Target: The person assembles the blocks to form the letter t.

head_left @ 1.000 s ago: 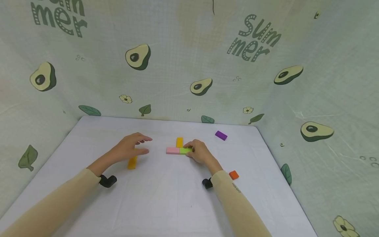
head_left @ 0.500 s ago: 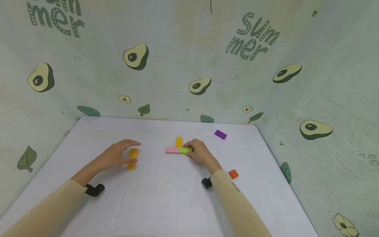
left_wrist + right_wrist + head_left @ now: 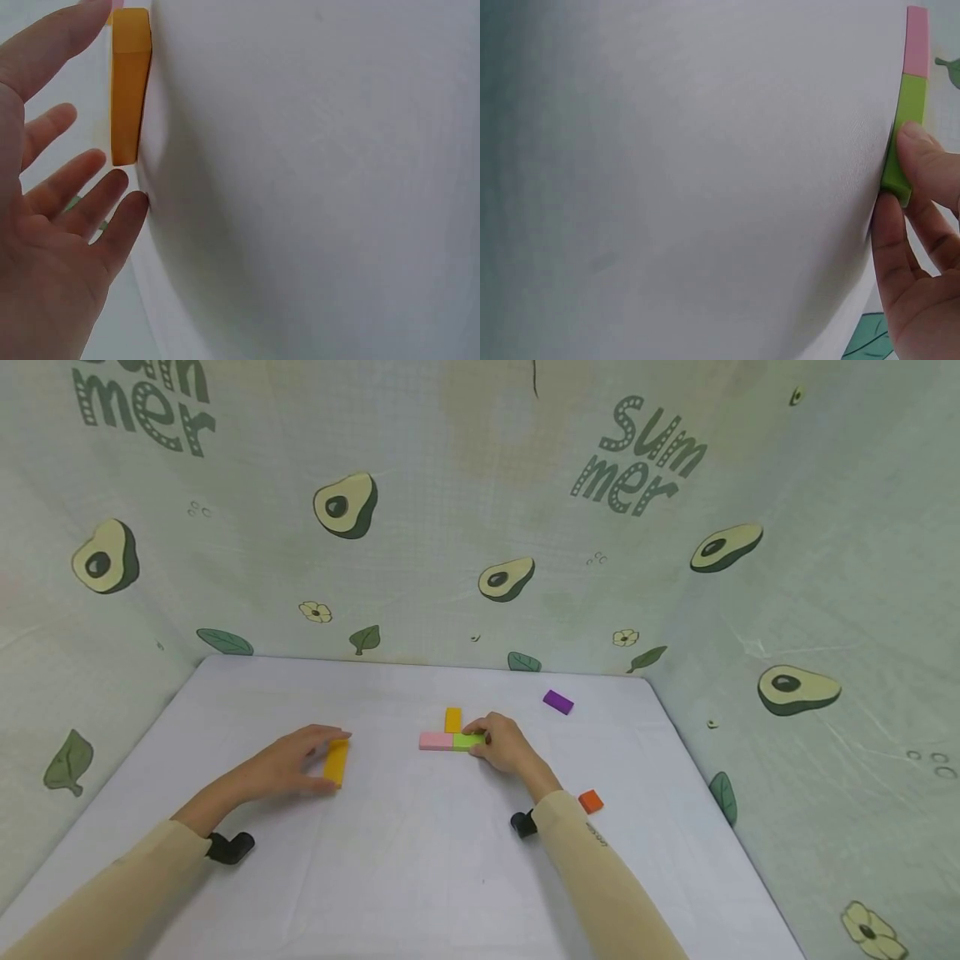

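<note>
My left hand [image 3: 281,767] spans a yellow block [image 3: 336,763] lying at the left of the table, thumb by its near end and fingers by its far end. In the left wrist view the fingers are spread, and no firm grip on the yellow block [image 3: 130,97] shows. With thumb and fingers, my right hand [image 3: 508,748] pinches the right end of a green block [image 3: 463,742]. A pink block [image 3: 436,741] touches its left end, as the right wrist view also shows. Behind them a second yellow block [image 3: 453,720] points away, above their joint.
A purple block [image 3: 558,702] lies at the back right of the white table [image 3: 405,877]. An orange block [image 3: 591,801] is beside my right forearm. Printed cloth walls [image 3: 420,602] stand along the back and both sides.
My left hand has moved left and toward me, from over and beyond the yellow block to around its two ends. The right hand has stayed at the green block.
</note>
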{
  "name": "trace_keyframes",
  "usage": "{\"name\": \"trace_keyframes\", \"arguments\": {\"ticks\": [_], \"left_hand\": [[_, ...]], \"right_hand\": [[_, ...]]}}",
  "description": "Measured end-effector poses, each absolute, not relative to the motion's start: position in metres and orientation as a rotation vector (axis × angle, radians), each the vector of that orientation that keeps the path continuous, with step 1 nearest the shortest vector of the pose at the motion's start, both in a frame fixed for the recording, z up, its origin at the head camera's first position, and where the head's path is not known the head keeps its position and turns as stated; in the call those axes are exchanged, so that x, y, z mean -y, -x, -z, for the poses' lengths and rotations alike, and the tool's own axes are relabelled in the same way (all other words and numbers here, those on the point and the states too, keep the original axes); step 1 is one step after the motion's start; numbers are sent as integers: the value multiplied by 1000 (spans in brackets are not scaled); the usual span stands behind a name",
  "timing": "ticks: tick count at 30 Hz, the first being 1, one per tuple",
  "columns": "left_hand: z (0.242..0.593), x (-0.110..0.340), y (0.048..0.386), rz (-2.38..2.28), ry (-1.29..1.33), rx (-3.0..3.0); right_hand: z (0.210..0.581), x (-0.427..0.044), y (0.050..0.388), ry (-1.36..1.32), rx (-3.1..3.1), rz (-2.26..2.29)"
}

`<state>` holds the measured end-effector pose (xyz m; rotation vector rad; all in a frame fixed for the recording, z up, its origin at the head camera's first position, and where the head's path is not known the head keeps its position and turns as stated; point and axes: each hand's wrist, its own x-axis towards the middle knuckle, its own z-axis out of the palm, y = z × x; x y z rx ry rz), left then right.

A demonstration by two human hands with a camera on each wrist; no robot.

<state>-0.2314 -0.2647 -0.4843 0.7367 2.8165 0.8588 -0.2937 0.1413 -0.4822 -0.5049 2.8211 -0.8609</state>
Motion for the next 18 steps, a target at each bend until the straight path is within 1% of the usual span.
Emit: {"name": "trace_keyframes", "arguments": {"ticks": [18], "left_hand": [[487,272,234,-765,-792,-2768]], "right_hand": [[481,-142,293,517,-2826,838]]}}
